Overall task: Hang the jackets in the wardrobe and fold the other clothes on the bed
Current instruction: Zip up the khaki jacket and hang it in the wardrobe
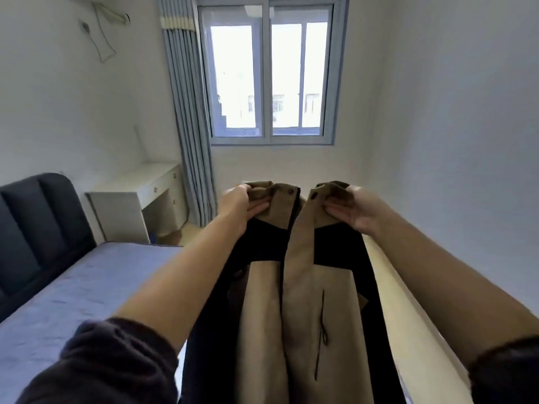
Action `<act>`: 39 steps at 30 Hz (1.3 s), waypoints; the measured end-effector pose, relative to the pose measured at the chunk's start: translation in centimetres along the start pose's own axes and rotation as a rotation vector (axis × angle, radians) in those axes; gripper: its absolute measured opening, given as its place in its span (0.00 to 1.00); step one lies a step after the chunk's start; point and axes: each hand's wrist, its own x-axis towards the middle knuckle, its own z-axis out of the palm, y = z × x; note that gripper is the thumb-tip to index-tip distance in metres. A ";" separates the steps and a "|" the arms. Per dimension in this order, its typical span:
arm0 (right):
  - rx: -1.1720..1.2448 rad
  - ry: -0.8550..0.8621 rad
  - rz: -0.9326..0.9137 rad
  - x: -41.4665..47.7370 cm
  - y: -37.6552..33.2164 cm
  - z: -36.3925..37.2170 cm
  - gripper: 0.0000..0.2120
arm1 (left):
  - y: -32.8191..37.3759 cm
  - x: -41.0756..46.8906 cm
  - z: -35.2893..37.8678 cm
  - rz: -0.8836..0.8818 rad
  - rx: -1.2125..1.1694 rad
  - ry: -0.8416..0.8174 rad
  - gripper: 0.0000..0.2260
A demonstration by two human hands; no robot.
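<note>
A tan and black jacket (303, 304) hangs in front of me, held up at arm's length by its collar. My left hand (239, 204) grips the left side of the collar near a snap button. On the other side of the collar, my right hand (354, 208) grips beside a second snap. The jacket front is open down the middle, and a thin black cord hangs on its right panel. To the left lies the bed (73, 290), covered by a blue sheet. No wardrobe is in view.
A dark padded headboard (35, 225) stands at the left. A white desk (137, 196) sits in the far corner beside a blue-grey curtain (189, 135) and a window (268, 74). A pale wooden edge (414, 310) runs along the right, under my right forearm.
</note>
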 end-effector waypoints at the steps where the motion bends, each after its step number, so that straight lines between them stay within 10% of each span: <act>1: -0.018 0.020 0.029 2.0 2.0 -0.3 0.13 | -2.2 1.5 0.1 -0.051 0.064 -0.032 0.12; 6: -0.327 -0.193 0.226 7.2 14.4 -2.1 0.26 | -14.3 5.7 -3.0 -0.349 0.404 -0.230 0.22; 10: -0.524 -0.216 0.420 5.0 27.9 -4.8 0.28 | -26.3 2.5 -9.5 -0.624 0.596 -0.130 0.08; 27: -0.642 -0.197 1.076 -12.8 66.4 -13.8 0.21 | -61.0 -18.9 -25.0 -1.333 0.534 0.118 0.05; 39: -0.020 0.548 1.383 -14.0 80.0 -15.9 0.12 | -74.3 -21.1 -27.1 -1.566 0.247 0.417 0.15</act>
